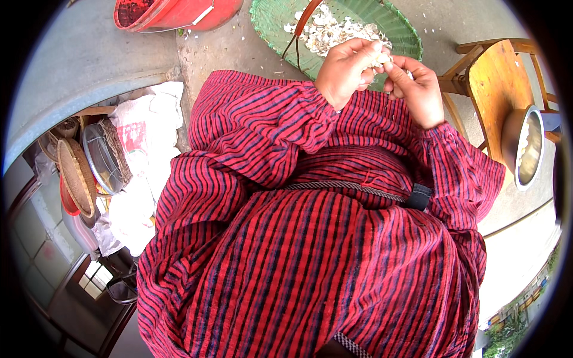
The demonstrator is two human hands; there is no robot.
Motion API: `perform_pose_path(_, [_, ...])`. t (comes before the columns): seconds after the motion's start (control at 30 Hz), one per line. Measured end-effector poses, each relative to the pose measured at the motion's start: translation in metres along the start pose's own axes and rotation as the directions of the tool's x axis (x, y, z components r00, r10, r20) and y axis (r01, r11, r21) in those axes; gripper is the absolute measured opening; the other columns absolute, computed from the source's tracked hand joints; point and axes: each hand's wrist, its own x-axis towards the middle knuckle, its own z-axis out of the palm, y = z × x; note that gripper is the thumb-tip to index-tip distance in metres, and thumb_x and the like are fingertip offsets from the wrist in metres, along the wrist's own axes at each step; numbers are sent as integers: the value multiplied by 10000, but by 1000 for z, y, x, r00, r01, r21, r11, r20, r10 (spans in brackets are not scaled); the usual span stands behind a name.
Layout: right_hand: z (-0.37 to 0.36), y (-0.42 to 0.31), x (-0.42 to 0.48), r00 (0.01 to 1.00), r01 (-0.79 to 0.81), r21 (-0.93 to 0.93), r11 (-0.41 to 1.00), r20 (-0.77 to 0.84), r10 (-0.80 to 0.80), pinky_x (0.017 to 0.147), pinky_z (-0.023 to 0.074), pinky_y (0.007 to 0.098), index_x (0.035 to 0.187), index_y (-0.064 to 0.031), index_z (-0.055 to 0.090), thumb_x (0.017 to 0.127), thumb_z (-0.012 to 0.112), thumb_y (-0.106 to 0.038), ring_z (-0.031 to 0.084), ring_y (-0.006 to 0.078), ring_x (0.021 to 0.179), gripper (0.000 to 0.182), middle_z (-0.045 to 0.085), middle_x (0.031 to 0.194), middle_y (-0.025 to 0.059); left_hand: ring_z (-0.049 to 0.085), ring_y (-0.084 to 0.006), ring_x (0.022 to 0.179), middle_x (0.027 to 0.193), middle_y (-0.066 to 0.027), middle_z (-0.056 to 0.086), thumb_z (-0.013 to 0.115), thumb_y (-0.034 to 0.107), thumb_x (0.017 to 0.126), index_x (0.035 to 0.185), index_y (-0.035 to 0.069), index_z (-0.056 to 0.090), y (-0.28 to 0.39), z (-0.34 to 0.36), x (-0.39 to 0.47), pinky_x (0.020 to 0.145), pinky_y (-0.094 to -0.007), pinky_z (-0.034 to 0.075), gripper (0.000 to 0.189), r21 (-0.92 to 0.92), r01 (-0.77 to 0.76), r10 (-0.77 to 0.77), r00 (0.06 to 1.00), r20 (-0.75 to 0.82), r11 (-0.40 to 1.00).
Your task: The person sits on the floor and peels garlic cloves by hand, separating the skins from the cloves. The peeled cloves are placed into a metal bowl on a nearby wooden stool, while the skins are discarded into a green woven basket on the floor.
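My left hand (349, 69) and my right hand (412, 88) meet over the near edge of a green woven basket (277, 33). Between the fingertips of both is a small pale piece (380, 59), perhaps garlic; its exact kind cannot be told. Under and beyond the hands, many loose whitish pieces (331, 33), like garlic cloves or skins, lie in the basket. The folded fingers of each hand hide part of what is in them; a bit of white shows at the right hand's fingers.
A red plastic bucket (183, 13) stands at the upper left. To the right, a metal bowl (530, 147) with pale pieces sits on a wooden chair (497, 98). At the left are white sacks (143, 134) and wicker baskets (76, 176). A reddish-brown handle (308, 17) rises over the green basket.
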Motion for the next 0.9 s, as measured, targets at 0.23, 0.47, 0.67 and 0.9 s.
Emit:
perform_pose_path(0.23, [4,2,-2,991,123,132,984,-59,-116,446,370,144,906,-36,519,761,545,-90,467,35,538,157,560,722,0,339,-22,434,645,-10,482,511,168,794,889,7,524,0,1,2,374,-145,244,187,65,-7,9,1000,-25,998])
perform_pose_path(0.47, [5,0,-6,983,181,130,975,-64,-174,466,358,145,925,-42,519,732,575,-65,462,33,556,202,530,715,-12,354,-12,443,620,9,492,562,130,760,873,7,546,-6,3,2,371,-143,246,169,127,-12,25,995,-100,992])
perform_pose_path(0.67, [2,-3,-9,973,225,25,974,-66,-223,524,384,158,923,-29,537,703,608,-59,455,36,601,233,505,705,-14,356,-7,451,625,19,492,568,106,753,885,0,551,-6,3,3,376,-142,246,171,195,4,10,998,-69,981])
perform_pose_path(0.9, [-7,4,-8,948,274,-169,947,-117,-295,592,401,175,894,-7,567,694,611,-53,458,48,651,210,512,699,-10,364,-8,461,650,-3,513,553,77,754,892,-15,550,-4,4,5,381,-143,250,166,189,65,-57,997,-48,980])
